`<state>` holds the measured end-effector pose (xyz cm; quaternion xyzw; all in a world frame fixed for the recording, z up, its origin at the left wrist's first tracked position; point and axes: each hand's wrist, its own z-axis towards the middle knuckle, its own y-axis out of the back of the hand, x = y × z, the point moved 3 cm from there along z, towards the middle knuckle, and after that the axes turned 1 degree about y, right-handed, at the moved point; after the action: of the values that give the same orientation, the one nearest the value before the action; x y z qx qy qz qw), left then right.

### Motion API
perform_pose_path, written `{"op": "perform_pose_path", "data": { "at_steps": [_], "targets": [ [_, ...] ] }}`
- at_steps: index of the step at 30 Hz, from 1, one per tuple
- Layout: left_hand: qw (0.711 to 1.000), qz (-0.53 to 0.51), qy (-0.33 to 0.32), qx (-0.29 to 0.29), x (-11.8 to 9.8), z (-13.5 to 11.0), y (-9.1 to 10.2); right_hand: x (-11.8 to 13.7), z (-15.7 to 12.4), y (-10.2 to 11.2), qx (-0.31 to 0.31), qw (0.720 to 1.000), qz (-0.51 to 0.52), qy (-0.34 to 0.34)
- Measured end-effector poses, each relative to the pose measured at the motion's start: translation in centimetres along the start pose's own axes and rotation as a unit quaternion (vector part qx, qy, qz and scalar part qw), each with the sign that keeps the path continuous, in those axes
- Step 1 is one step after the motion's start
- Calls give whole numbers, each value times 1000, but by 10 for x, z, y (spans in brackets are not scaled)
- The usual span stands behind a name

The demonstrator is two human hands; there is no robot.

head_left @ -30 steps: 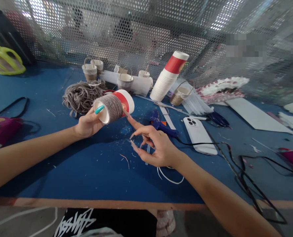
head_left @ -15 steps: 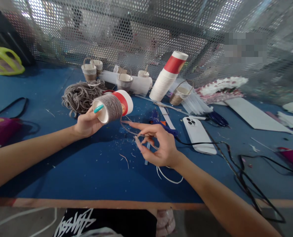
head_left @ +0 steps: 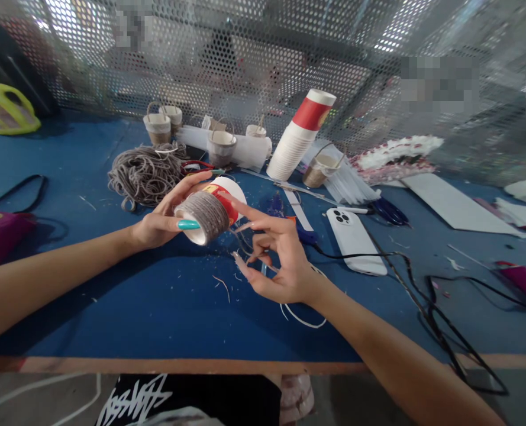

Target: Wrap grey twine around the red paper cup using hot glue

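My left hand [head_left: 165, 218] grips a red-and-white paper cup [head_left: 212, 207] held on its side above the blue table [head_left: 112, 307]. Grey yarn is wound round the cup's lower half. My right hand [head_left: 274, 260] is just right of the cup, its forefinger touching the cup near the rim. A thin grey strand runs from the cup to that hand's pinched thumb and middle finger. A loose pile of grey yarn [head_left: 145, 171] lies behind the left hand.
A stack of paper cups [head_left: 298, 139] leans at the back, with several small handled cup baskets [head_left: 158, 127] nearby. A blue glue gun [head_left: 289, 222], white phone [head_left: 355, 239] and black cables [head_left: 422, 296] lie to the right. Perforated metal screen behind.
The cup has come lower and turned, its open bottom now tilting down. My right hand rose to the cup, forefinger now touching it, still pinching the strand.
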<state>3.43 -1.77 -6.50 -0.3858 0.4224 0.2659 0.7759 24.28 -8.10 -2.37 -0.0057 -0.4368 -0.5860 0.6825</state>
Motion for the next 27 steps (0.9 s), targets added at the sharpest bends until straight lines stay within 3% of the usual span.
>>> {"op": "perform_pose_path", "data": {
  "at_steps": [13,27],
  "targets": [
    [995,-53,16,-82,-2,-1,-2,-7,-6,-1,4,998,54,-39],
    [987,-84,57,-122,0,-1,9,-15,-9,-3,10,992,68,-107]
  ]
}}
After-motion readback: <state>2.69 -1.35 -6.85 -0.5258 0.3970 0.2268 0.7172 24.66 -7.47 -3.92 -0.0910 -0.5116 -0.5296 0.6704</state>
